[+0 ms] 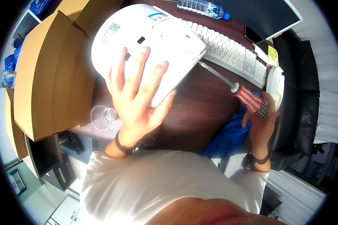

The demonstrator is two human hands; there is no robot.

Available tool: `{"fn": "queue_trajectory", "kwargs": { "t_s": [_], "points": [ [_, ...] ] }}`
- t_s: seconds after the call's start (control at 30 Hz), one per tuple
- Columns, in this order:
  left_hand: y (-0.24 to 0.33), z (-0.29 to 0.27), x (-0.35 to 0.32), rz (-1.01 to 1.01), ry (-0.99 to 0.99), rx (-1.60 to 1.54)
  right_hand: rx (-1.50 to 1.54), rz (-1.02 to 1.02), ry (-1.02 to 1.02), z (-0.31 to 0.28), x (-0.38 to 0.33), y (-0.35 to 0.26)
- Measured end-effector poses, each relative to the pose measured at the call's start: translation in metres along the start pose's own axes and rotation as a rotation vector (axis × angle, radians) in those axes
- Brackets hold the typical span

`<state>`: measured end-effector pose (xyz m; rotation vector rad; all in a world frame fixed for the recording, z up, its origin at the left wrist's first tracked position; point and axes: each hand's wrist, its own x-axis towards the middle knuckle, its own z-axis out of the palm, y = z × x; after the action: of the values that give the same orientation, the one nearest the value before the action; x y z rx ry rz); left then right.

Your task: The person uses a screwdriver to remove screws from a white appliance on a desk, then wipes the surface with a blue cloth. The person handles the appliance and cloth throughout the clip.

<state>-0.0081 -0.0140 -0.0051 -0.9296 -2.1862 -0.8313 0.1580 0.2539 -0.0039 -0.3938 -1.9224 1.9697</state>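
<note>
A white rounded plastic appliance [176,35] lies on the dark wooden desk, its vents and a small dark slot showing. My left hand [133,93] rests on it with the fingers spread flat and the thumb near its front edge. In my right hand [262,127] is a screwdriver [248,98] with a red-and-white striped handle. The shaft points to the upper left, and its tip is at the appliance's right edge; whether it touches cannot be made out. Beyond the right hand is a round white plastic part [276,83].
A white keyboard [233,54] lies behind the screwdriver. Farther back are a water bottle [199,7] on its side and a monitor [264,17]. An open cardboard box [45,75] stands left, near a clear glass [101,118]. Blue material [225,137] hangs beside a black chair [304,93].
</note>
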Motion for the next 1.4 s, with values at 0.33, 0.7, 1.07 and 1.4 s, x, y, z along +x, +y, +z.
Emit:
{"fn": "queue_trajectory", "kwargs": {
  "t_s": [0.33, 0.7, 1.07, 1.4],
  "points": [
    [-0.001, 0.000, 0.000, 0.002, 0.000, 0.007, -0.557, -0.314, 0.005, -0.010, -0.008, -0.005],
    [-0.004, 0.000, 0.000, 0.023, -0.029, 0.012, -0.179, 0.176, 0.035, 0.002, 0.006, -0.016],
    [-0.007, 0.001, -0.002, 0.008, -0.016, -0.004, 0.369, 0.346, 0.225, 0.015, 0.006, -0.022],
    [-0.007, 0.000, -0.001, 0.008, -0.014, 0.005, -0.365, -0.150, 0.133, 0.001, 0.004, -0.001]
  ]
}}
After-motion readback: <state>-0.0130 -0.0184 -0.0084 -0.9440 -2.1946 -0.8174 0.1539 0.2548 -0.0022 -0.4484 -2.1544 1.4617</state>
